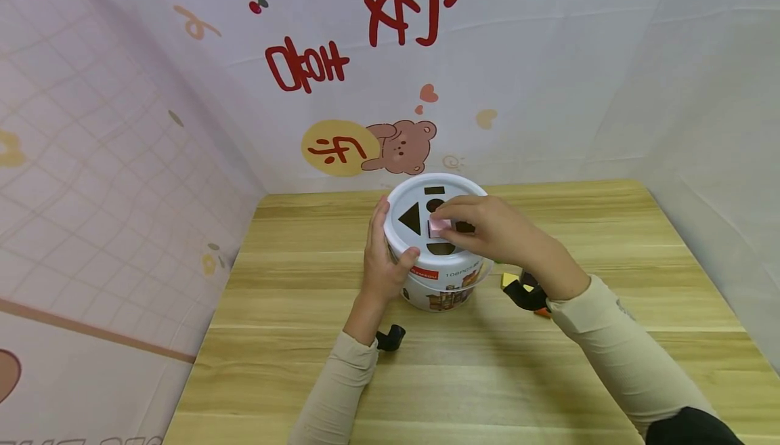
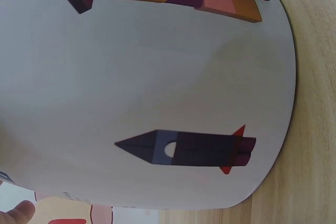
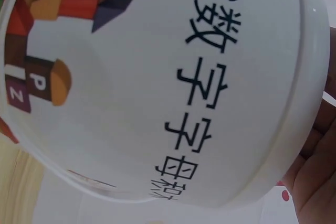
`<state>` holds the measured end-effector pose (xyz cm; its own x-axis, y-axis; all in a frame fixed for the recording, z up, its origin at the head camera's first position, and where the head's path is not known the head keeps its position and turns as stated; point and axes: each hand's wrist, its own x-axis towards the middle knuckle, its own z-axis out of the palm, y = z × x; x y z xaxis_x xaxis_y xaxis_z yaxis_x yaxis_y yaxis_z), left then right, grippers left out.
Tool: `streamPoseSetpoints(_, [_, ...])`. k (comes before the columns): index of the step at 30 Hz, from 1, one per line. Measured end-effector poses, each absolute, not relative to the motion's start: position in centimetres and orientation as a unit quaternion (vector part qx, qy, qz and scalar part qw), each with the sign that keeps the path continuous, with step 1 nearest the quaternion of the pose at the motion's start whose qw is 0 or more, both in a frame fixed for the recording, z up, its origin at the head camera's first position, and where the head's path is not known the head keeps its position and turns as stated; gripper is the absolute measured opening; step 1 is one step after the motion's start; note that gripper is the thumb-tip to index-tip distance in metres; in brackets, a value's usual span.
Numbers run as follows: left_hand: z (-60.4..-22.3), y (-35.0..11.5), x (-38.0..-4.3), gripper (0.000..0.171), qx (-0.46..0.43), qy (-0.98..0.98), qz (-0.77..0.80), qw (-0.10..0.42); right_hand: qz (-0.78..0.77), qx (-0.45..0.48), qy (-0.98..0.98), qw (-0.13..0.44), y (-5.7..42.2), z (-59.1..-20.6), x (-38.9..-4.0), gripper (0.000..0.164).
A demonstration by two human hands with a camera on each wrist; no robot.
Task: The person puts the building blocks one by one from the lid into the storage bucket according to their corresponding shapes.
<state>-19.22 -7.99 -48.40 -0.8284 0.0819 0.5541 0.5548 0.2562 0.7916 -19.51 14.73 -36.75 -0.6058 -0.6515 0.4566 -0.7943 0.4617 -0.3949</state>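
The right hand point(image 1: 490, 227) pinches a small pale-pink block point(image 1: 439, 225) among dark shaped holes point(image 1: 411, 219) in a round white lid point(image 1: 414, 194). The left hand point(image 1: 384, 265) grips the printed white bucket point(image 1: 441, 300) underneath, on a wood-grain table point(image 1: 274, 364); a yellow block point(image 1: 508, 280) lies near.

2 hands point(image 1: 382, 265) point(image 1: 495, 229), 1 bucket point(image 1: 440, 280), 1 lid point(image 1: 398, 231), 1 pink block point(image 1: 439, 226)

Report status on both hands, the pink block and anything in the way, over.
Left hand cupping bucket. Right hand pinching pink block at an opening in lid. Nothing visibly blocking it; yellow block off right on table.
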Motion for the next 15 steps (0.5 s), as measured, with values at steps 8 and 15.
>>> streamPoseSetpoints(8, [-48.3, -8.0, -19.2, 0.104, -0.215, -0.761, -0.577, 0.202, 0.296, 0.402, -0.858, 0.121, 15.4, -37.0, -19.5, 0.034])
streamPoseSetpoints(15, [-48.4, -8.0, -19.3, 0.105, -0.209, -0.759, -0.581, 0.204, 0.317, 0.408, -0.837, 0.179, 17.8, -37.3, -20.2, 0.038])
